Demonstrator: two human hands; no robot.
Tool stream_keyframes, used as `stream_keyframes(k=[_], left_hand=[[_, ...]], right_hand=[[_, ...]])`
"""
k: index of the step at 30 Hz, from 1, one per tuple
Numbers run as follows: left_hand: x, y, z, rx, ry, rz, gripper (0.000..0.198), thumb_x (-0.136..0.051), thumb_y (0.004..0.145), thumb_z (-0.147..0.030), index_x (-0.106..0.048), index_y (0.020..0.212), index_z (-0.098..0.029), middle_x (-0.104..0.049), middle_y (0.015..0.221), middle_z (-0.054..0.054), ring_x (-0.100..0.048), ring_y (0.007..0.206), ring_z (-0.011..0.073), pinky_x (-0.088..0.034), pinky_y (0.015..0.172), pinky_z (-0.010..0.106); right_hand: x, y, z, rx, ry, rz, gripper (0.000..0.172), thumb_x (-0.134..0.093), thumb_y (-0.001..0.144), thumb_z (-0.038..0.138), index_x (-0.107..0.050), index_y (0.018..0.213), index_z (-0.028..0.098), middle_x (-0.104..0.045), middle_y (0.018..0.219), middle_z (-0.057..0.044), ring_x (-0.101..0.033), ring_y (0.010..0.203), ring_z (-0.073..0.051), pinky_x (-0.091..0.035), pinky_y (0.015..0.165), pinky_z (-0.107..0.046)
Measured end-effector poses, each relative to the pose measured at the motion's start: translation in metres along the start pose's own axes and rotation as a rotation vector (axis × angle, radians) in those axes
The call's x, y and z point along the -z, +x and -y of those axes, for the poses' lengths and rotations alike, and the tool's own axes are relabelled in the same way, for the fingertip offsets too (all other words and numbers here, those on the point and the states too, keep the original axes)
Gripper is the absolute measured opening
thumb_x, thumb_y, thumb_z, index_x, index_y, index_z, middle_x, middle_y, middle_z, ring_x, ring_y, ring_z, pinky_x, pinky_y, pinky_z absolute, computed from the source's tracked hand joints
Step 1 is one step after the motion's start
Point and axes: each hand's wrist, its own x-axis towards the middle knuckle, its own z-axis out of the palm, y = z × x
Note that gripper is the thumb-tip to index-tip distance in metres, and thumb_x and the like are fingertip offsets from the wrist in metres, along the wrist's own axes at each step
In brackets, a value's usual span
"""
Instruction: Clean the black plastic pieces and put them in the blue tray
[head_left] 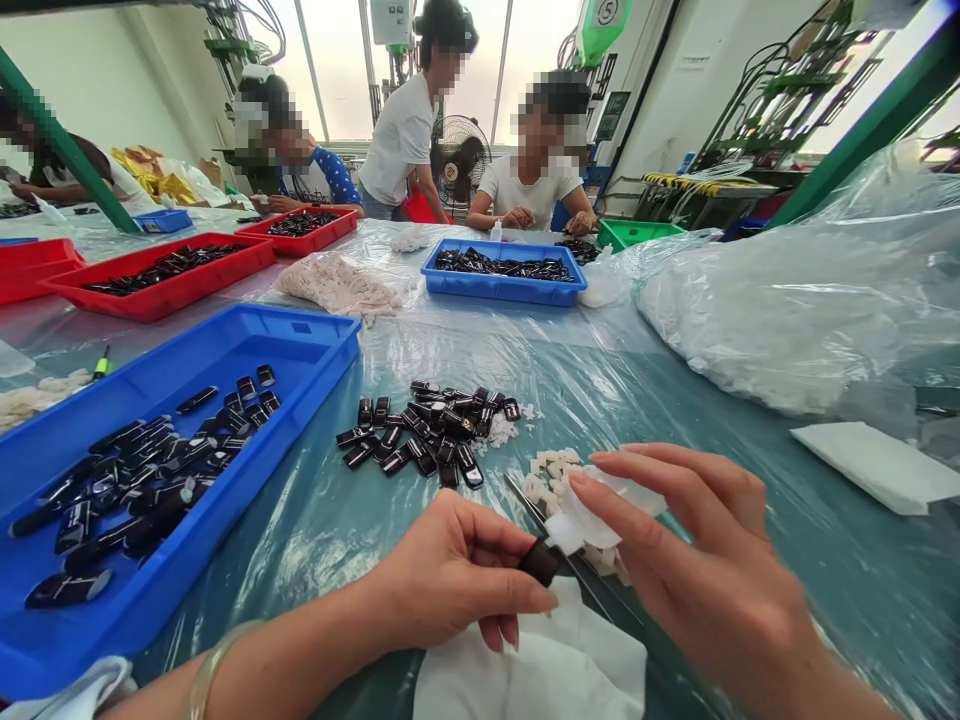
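My left hand [480, 570] is closed around a small glossy black piece [540, 563], pinched between thumb and fingers above a white cloth [532, 665]. My right hand [705, 540] hovers just to the right, fingers stretched out and apart, its thumb hidden. Under its fingertips is a thin white sheet [581, 522]; whether the fingers grip it I cannot tell. Metal tweezers [534, 510] lie partly covered beside a pile of small whitish blocks [553, 470]. Beyond my left hand, a heap of similar black pieces [442, 425] lies loose on the plastic-covered table.
At left stands a large blue tray [300, 345] holding black pieces. Red trays [247, 265] and another blue tray [502, 288] sit farther back. A big clear plastic bag [795, 290] and folded white paper [877, 462] are at right. Several people are across the table.
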Motion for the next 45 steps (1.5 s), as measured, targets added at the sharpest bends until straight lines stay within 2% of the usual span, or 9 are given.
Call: stream_keyframes(k=[17,35,45], left_hand=[[0.002,0.0012,0.0037,0.015,0.006,0.029,0.011,-0.068,0.065,-0.021,-0.07,0.07,-0.011,-0.055,0.046,-0.003,-0.047,0.038,0.0046,-0.039,0.041,0.015],[0.0015,0.0017,0.0043,0.009,-0.036,0.043,0.013,-0.07,0.063,-0.02,-0.07,0.07,-0.009,-0.055,0.045,-0.002,-0.048,0.036,0.0039,-0.039,0.039,0.013],[0.0021,0.0009,0.0041,0.009,-0.042,0.041,0.014,-0.071,0.063,-0.019,-0.071,0.072,-0.009,-0.056,0.045,-0.002,-0.048,0.037,0.0037,-0.04,0.039,0.012]], right_hand=[[-0.0005,0.0001,0.0009,0.051,0.006,-0.004,0.031,-0.049,0.081,-0.001,-0.056,0.1,0.022,-0.062,0.092,-0.008,-0.054,0.091,-0.025,-0.04,0.073,-0.043],[-0.0001,0.0028,-0.0004,0.039,0.036,-0.038,0.024,-0.049,0.084,0.007,-0.06,0.095,0.025,-0.066,0.088,-0.005,-0.059,0.089,-0.023,-0.045,0.07,-0.039],[0.0023,0.0003,-0.0026,0.063,0.071,-0.017,0.024,-0.05,0.084,0.005,-0.06,0.096,0.022,-0.064,0.092,-0.007,-0.056,0.091,-0.025,-0.046,0.07,-0.041]])
